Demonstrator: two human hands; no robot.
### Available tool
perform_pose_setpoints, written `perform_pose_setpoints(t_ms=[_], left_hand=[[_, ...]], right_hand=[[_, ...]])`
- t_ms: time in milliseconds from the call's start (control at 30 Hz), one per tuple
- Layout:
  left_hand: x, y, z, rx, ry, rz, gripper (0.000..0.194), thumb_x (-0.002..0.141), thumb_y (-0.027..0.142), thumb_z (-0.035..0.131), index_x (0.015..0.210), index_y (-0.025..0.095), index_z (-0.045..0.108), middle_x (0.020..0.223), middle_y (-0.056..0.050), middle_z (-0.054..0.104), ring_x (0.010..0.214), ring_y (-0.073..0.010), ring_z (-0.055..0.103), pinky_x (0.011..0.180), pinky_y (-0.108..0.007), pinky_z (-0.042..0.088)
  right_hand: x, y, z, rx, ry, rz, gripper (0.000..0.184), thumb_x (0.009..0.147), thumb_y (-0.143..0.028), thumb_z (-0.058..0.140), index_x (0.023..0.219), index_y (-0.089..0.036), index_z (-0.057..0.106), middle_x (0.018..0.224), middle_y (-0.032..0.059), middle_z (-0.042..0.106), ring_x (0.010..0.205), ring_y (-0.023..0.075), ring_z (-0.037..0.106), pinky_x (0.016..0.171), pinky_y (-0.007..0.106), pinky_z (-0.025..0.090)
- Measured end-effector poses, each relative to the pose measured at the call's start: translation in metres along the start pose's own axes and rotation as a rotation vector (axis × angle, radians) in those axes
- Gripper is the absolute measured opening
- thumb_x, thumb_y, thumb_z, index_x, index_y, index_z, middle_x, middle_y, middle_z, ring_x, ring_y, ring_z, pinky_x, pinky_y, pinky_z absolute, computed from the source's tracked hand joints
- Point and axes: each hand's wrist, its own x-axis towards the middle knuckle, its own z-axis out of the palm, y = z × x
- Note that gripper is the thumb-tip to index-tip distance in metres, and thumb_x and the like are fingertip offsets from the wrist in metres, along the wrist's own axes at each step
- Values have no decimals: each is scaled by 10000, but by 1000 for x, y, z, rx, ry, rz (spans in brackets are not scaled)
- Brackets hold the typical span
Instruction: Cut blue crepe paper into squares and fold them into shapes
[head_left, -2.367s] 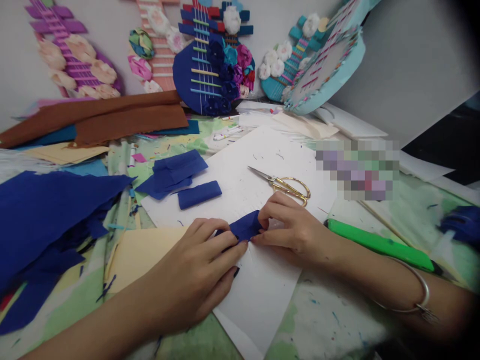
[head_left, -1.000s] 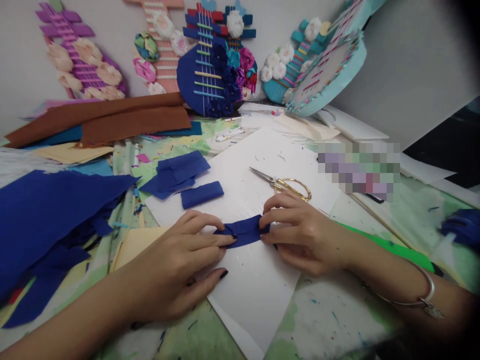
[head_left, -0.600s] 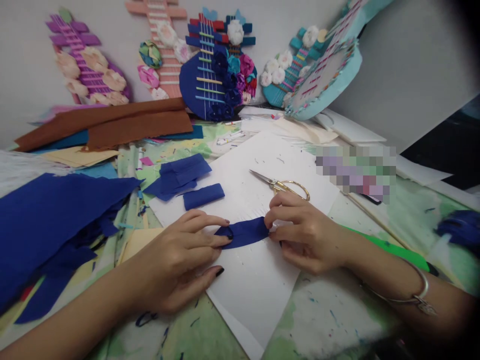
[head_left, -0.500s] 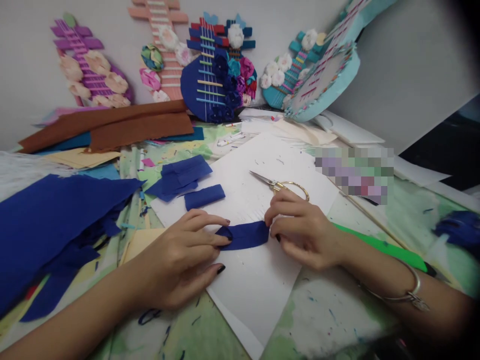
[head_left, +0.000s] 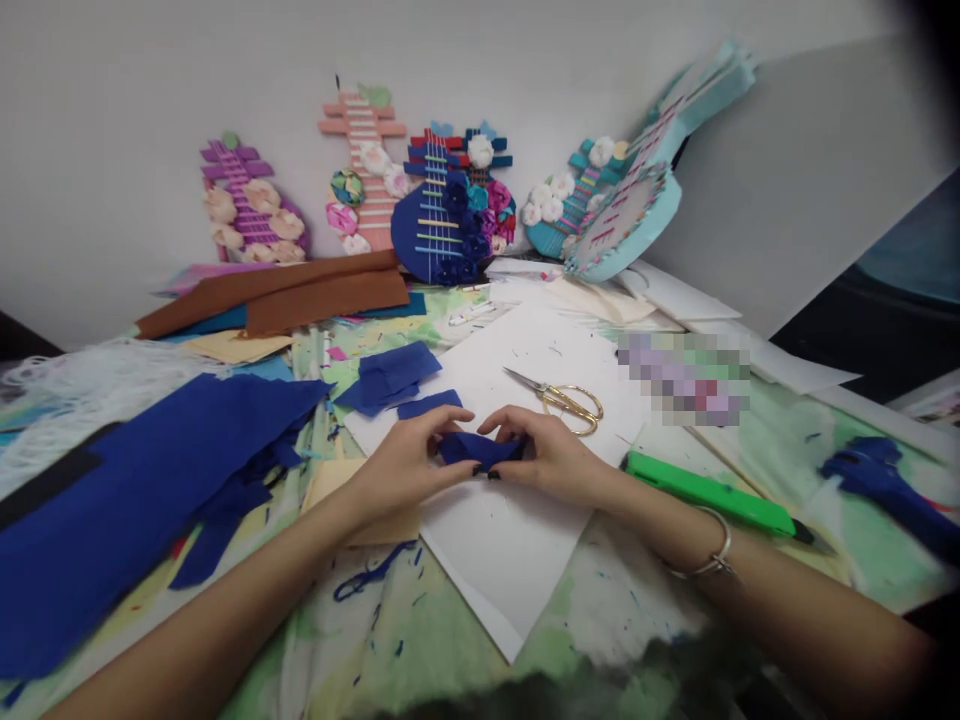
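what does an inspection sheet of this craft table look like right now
surface: table under a paint-stained cover, white sheet in the middle
job's things: blue strip pinched between both hands over the sheet
clutter: scissors, green knife, blue scraps, blue felt, brown felt, blue tool
grippers: left hand and right hand both grip the strip; bracelet on the right wrist
cables: nothing seen
surroundings: paper guitars lean on the wall, white board at right
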Motion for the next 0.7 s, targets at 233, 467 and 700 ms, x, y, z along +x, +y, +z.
perform_pose_setpoints(t_ms=[233,467,700], left_hand=[[12,13,-15,-176,-8,-71,146,640,226,733,746,129,706,632,-38,681,595,-167,619,537,-232,429],[4,-3,-10,-353,60,-100,234,687,312,755,769,113,662,629,-62,680,582,-175,662,493,-218,434],[0,-15,-5,-405,26,-110,152,844,252,644,863,104,611,708,1,635,590,-103,612,533,-224,497]], right_hand=[[24,-7,0,322,13,74,255,648,-197,732,872,-152,618,684,-9,632,617,110,571,569,221,423],[15,-9,5,466,-6,144,220,679,-279,719,796,-119,623,574,22,645,502,123,609,437,201,417],[5,4,11,600,41,154,249,667,-302,744,795,-121,631,676,57,691,533,126,648,454,196,465]])
